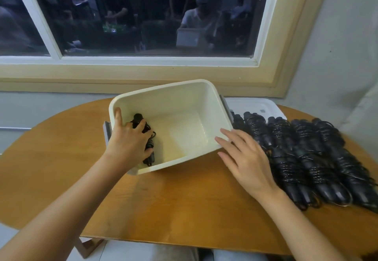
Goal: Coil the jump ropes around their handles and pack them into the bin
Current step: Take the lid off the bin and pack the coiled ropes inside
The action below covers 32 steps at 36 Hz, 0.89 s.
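The person's left hand (128, 140) is reaching down inside the cream-white rectangular plastic bin (163, 85), with its fingers curling over a black jump rope coiled around its handles (138, 117). It is holding this rope against the bin's left inner wall, with one finger stretching up along that wall. The right hand (245, 158) is lying palm down with its fingers straight and slightly spread, gripping nothing, and its fingertips are touching the bin's near right rim. The bin is sitting at an angle on the rounded brown wooden table (184, 199). Just right of it, a row of black coiled jump ropes (306, 154) is lying on the table. A flat white plastic lid (251, 103) is lying behind them, below the white-framed window (143, 15).
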### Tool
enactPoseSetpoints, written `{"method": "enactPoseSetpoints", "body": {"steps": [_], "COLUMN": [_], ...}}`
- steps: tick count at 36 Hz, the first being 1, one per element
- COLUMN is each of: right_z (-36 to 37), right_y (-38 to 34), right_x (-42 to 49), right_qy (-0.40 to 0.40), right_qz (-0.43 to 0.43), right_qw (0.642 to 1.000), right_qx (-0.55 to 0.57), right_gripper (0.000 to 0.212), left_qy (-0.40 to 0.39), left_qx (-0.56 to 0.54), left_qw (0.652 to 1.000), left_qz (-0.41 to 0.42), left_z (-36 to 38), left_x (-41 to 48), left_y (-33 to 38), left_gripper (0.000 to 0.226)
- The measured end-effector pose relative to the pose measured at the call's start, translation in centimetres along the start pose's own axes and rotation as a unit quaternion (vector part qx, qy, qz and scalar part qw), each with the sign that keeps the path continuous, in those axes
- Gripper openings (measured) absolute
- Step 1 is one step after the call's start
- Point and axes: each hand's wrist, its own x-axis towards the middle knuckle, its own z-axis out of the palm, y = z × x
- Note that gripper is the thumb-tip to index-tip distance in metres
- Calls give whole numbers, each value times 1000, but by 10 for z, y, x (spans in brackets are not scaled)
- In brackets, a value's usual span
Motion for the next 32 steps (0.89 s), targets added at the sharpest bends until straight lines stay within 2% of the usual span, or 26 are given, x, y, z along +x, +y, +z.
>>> {"method": "enactPoseSetpoints", "body": {"steps": [1,3,6,8,12,17,21,25,27,29,32], "right_z": [-5,-14,-24,-26,-21,-20,-24,-45,-58,-72,-80], "right_y": [7,18,24,21,10,6,12,16,13,5,-11], "right_x": [-8,-21,-29,-33,-35,-28,-27,-24,-16,0,33], "right_qy": [13,-16,-157,-254,-326,-348,-329,-214,-124,-66,-74], "right_qz": [57,174,295,317,300,322,361,446,467,460,421], "right_qw": [998,979,925,887,857,845,860,866,844,805,778], "right_qx": [-34,-106,-178,-219,-264,-249,-146,71,233,368,460], "right_gripper": [36,43,77,92,103,85,83,84,84,85,85], "left_qy": [-1,-2,-3,0,2,8,13,13,13,14,18], "left_qx": [0,-1,-5,-3,0,-9,-13,-9,-10,-14,-16], "left_qw": [1000,1000,1000,1000,1000,1000,1000,1000,1000,1000,1000], "left_qz": [-1,-1,-4,-5,-5,-4,-6,-7,-6,-3,-2], "left_z": [0,0,-1,-1,-2,-1,-2,-2,0,0,0], "left_x": [0,1,1,1,0,0,0,-1,-1,0,1], "left_y": [1,1,1,1,1,0,0,1,1,1,1], "left_gripper": [62,62,62,61,60,59,59,59,59,59,60]}}
